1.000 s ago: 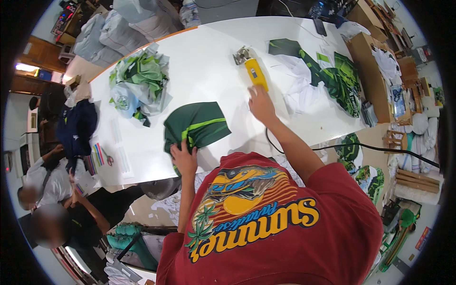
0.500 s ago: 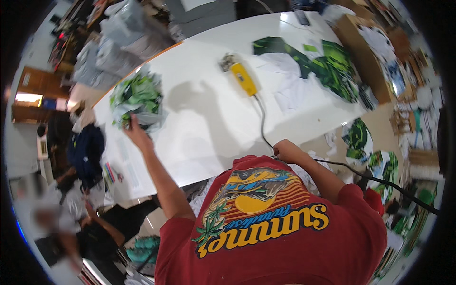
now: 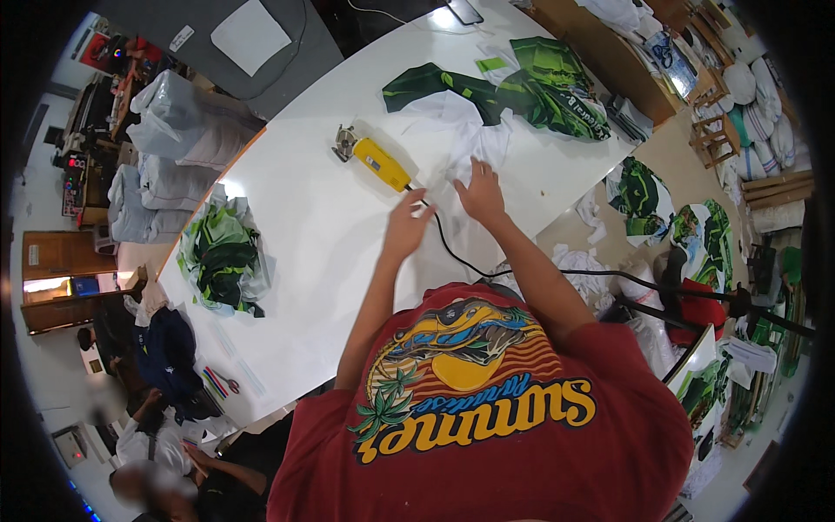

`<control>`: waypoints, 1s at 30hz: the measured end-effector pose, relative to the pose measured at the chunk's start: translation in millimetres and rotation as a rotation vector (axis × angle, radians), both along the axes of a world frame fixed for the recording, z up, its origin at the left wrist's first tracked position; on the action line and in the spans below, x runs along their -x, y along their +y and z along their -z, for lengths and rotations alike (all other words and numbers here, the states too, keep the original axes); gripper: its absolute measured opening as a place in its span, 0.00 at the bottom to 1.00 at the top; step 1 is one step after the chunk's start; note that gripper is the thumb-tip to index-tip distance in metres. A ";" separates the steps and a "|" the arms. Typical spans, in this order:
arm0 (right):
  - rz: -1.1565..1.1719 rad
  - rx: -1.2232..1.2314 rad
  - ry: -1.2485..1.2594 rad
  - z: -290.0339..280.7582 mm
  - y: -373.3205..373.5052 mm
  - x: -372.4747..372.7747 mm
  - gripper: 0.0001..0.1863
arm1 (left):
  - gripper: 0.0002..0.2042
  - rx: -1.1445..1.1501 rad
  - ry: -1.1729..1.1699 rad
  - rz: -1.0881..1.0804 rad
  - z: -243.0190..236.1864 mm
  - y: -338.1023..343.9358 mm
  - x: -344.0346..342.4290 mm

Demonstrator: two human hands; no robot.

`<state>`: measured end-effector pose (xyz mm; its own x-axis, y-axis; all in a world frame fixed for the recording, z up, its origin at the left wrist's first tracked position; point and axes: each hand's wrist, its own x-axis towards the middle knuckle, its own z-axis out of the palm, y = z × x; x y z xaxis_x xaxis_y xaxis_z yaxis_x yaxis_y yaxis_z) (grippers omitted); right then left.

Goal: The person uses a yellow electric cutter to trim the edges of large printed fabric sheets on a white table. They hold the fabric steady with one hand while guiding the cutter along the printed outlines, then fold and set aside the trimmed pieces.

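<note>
Single head-worn fisheye view, high above the person's red shirt, facing steeply down and forward over the white bench, both forearms entering from below, edges curving toward the dark rim

This is a sewing workshop, with a big white table, a yellow cloth cutter, green cloth pieces and bags of cloth.

Left hand beside yellow cutter; right hand on white fabric.
</note>
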<state>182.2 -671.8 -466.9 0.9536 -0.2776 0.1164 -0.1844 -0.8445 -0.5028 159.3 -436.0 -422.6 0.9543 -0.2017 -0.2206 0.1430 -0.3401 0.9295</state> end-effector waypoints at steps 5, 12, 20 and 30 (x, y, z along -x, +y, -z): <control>-0.225 0.021 -0.005 17.6 -32.5 -34.1 0.22 | 0.27 -0.053 0.014 0.237 -31.4 -24.4 21.8; -0.213 -1.185 0.065 -73.2 -64.3 -20.8 0.08 | 0.26 -0.057 -0.110 0.093 -51.8 5.2 16.8; -0.642 -1.401 0.004 -236.1 -122.1 14.5 0.17 | 0.25 -0.340 -0.468 0.140 -50.8 -40.5 -57.8; -0.168 -0.876 -0.179 -298.5 -214.3 80.5 0.30 | 0.10 0.378 0.015 0.290 -149.3 43.9 -36.3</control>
<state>101.7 -886.1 -168.4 0.9774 -0.1957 0.0795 0.0493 -0.1550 -0.9867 195.6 -392.1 -273.3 0.8442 -0.5277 -0.0942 0.1068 -0.0067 0.9943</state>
